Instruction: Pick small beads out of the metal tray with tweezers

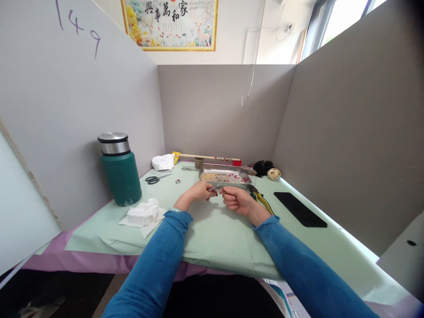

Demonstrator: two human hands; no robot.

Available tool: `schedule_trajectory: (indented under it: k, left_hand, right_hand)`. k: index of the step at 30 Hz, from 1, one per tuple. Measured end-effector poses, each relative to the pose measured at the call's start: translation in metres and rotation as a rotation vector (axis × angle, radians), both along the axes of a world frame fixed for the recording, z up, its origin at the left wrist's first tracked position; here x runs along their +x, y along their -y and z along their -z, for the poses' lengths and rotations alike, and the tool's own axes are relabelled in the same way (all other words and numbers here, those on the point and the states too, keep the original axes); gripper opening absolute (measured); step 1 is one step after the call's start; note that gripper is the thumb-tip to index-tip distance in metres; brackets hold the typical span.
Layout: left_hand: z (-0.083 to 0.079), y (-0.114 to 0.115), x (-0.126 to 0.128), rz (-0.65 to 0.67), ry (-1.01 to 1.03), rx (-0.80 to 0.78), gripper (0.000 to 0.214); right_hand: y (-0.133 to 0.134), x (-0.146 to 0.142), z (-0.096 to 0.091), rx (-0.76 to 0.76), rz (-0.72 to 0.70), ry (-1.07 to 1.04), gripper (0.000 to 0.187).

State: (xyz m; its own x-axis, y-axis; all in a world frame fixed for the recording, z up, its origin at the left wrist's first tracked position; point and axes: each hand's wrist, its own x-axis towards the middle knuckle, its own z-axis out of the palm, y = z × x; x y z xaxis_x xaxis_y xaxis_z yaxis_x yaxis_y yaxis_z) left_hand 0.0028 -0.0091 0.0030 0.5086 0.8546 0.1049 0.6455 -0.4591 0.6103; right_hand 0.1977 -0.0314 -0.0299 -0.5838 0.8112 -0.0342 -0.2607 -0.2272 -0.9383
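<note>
My left hand [198,192] is closed round a thin silvery strip [215,187], whose kind I cannot make out. Its tip points toward my right hand [239,201], which is curled with thumb and forefinger pinched together. Whatever the right fingers hold is too small to see. The two hands are close but apart, just in front of a metal tray [225,168] with tan and red bead-like bits in it. Yellow-handled pliers [263,201] lie beside my right wrist, partly hidden by it.
Left are a green flask [122,176], crumpled tissues [145,214] and scissors [157,178]. Behind the tray lie a wooden stick [202,156] and a small brown cup [199,162]. A black slab [300,209] is at right. Grey partitions [225,110] enclose the table; a wire hook [247,90] hangs behind.
</note>
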Motion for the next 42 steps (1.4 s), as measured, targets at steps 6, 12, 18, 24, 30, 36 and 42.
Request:
schedule_trajectory:
  k: [6, 12, 18, 24, 30, 36, 42]
  left_hand:
    - [0.001, 0.000, 0.001, -0.042, -0.065, 0.067, 0.022]
    - [0.002, 0.002, 0.004, -0.116, -0.068, 0.143, 0.019]
    - [0.006, -0.003, 0.005, -0.013, 0.027, 0.204, 0.025]
    - [-0.001, 0.001, 0.006, 0.058, 0.312, 0.035, 0.027]
    - [-0.008, 0.008, 0.006, 0.182, 0.385, -0.015, 0.020]
    - [-0.009, 0.009, 0.006, 0.160, 0.506, -0.086, 0.022]
    - [-0.007, 0.006, 0.007, 0.050, 0.564, -0.104, 0.023]
  right_hand:
    - [-0.002, 0.001, 0.002, -0.061, -0.002, -0.008, 0.012]
    - [-0.002, -0.002, 0.002, -0.087, 0.042, -0.015, 0.011]
    - [0.000, -0.001, -0.001, -0.057, 0.033, -0.085, 0.012]
    - [-0.001, 0.000, -0.001, -0.030, 0.044, -0.043, 0.014]
    - [0.004, -0.003, -0.003, -0.032, -0.026, -0.042, 0.015]
    - [0.011, -0.008, -0.007, -0.013, -0.015, -0.006, 0.026]
    - [0.009, -0.010, -0.002, 0.155, 0.108, 0.066, 0.026]
